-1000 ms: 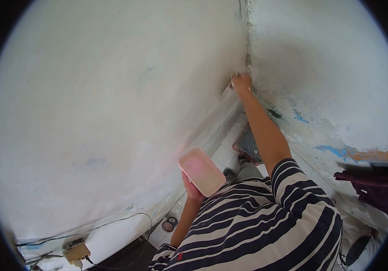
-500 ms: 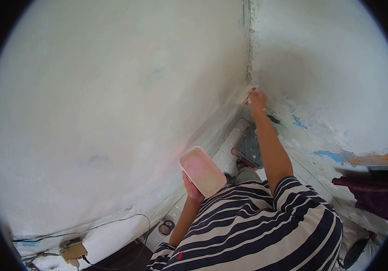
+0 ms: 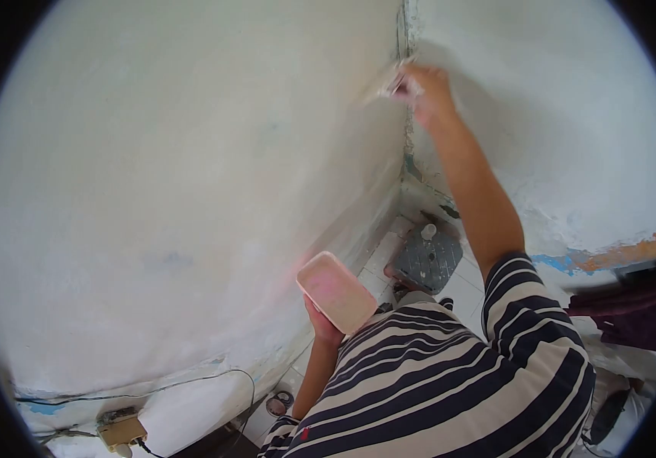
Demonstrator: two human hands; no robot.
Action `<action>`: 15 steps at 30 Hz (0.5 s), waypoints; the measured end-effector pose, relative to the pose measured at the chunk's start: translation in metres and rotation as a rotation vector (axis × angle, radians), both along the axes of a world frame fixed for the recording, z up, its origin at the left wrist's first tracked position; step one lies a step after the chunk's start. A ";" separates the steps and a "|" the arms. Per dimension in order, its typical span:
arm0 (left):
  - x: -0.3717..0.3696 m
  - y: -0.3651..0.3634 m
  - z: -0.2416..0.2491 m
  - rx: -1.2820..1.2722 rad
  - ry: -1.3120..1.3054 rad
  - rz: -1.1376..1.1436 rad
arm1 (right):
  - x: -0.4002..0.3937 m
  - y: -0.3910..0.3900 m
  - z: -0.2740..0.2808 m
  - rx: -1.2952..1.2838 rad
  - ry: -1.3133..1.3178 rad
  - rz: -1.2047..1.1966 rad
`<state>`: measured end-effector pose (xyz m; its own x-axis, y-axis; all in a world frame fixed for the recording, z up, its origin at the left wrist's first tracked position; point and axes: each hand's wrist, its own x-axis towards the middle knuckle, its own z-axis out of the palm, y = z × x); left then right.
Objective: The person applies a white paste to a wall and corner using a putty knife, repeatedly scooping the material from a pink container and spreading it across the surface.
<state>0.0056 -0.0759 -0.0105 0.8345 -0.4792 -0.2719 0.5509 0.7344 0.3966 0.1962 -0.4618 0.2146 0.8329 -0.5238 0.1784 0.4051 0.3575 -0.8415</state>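
Note:
My left hand (image 3: 325, 327) grips a shallow pink rectangular tub (image 3: 338, 294) from below and the side. Its mouth faces up at me, and pinkish-white paste coats the inside. High up by the corner, my right hand (image 3: 431, 90) is closed around a flat, paste-smeared putty scraper (image 3: 395, 84), blurred by motion. The scraper lies close against the left wall (image 3: 213, 145), just beside the rough vertical seam where two walls meet.
Below the right arm, a grey speckled stool (image 3: 425, 259) stands on white floor tiles. Bottom left, a cable runs along the wall to a socket box (image 3: 123, 431). Dark purple cloth (image 3: 633, 317) hangs at the right. The right wall (image 3: 557, 137) has peeling blue and orange patches low down.
My right hand has gone up along the corner with the scraper, from near the floor to high on the seam. The tub in my left hand has hardly shifted. More of the stool shows.

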 end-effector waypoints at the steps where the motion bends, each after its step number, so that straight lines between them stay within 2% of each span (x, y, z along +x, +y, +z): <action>1: 0.001 -0.001 0.004 -0.043 -0.033 -0.045 | -0.009 -0.003 0.025 0.002 -0.084 -0.011; 2: 0.001 -0.004 0.007 -0.053 -0.035 -0.046 | -0.018 -0.004 0.037 -0.008 -0.086 -0.011; 4: 0.003 -0.009 0.014 0.102 0.045 0.039 | -0.039 -0.012 0.050 -0.023 -0.254 0.045; 5: 0.004 -0.011 0.015 0.092 0.040 0.039 | -0.048 -0.017 0.041 -0.033 -0.259 0.046; 7: 0.004 -0.011 0.018 0.086 0.036 0.023 | -0.058 -0.023 -0.012 -0.014 -0.266 0.102; 9: 0.003 -0.011 0.020 0.077 0.023 0.023 | -0.067 -0.010 -0.078 0.096 -0.040 -0.044; 11: 0.003 -0.011 0.018 0.076 0.012 0.027 | -0.062 -0.015 -0.178 0.171 0.140 0.004; 13: 0.001 -0.007 0.012 0.064 0.012 0.039 | -0.051 -0.017 -0.259 0.247 0.471 -0.113; 15: -0.002 -0.009 0.019 0.105 0.017 0.057 | -0.040 -0.020 -0.314 0.070 0.686 -0.192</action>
